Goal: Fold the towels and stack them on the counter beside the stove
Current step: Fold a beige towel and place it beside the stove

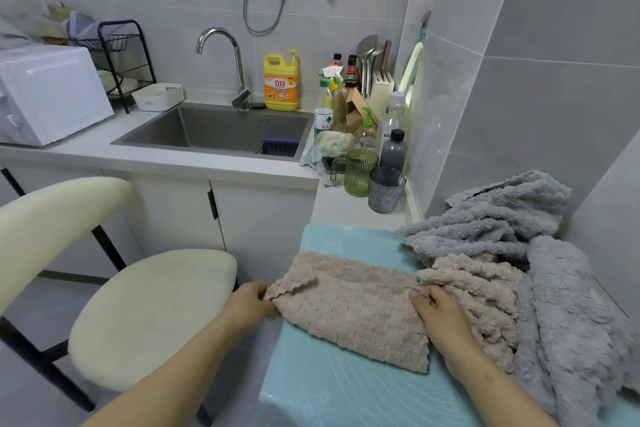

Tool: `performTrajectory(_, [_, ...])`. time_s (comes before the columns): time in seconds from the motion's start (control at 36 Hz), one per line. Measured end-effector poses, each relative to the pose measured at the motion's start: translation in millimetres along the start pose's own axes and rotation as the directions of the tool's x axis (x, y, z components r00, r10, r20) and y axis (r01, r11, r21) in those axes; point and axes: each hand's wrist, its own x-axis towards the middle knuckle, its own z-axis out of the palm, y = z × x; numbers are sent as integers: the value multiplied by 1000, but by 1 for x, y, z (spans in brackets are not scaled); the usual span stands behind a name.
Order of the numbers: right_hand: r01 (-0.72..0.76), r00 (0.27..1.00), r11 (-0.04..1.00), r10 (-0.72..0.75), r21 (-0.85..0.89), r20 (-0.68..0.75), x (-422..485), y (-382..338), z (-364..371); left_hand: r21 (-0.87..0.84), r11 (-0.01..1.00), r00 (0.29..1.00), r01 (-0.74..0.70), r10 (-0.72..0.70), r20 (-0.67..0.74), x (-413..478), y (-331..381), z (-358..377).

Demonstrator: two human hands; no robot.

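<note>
The tan towel (349, 308) lies flat on the blue mat (329, 392). Its long side runs from left to right, with one hand at each end. The left hand (251, 302) pinches the left corner, fingers closed on it. The right hand (440, 315) curls its fingers on the right end. I think the left end folds over next, toward the right hand.

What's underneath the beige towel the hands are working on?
The beige towel lies on a pale blue mat; the left hand pinches its corner, the right hand holds its other end. What the mat covers cannot be seen.
</note>
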Motion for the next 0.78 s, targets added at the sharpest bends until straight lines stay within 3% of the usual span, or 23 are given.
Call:
performTrajectory(0.17, [-231, 966, 973, 231, -20, 117, 6, 8, 12, -47, 999, 970, -5, -7, -243, 13, 4, 4])
performTrajectory(0.28, [-174, 956, 976, 200, -134, 214, 2, 6, 16, -212, 977, 935, -32, -46, -352, 12, 14, 4])
performTrajectory(0.44, [-98, 988, 993, 105, -64, 114, 12, 3, 28, -283, 959, 885, -26, -109, -452, 14, 13, -5])
performTrajectory(0.67, [-91, 996, 981, 91, -171, -6, 34, 5, 38, -161, 986, 888, 37, -107, -448, 13, 7, -7])
performTrajectory(0.78, [-94, 996, 961, 87, -262, -36, 38, 13, 39, -234, 967, 872, 103, -201, -446, 16, -1, -6])
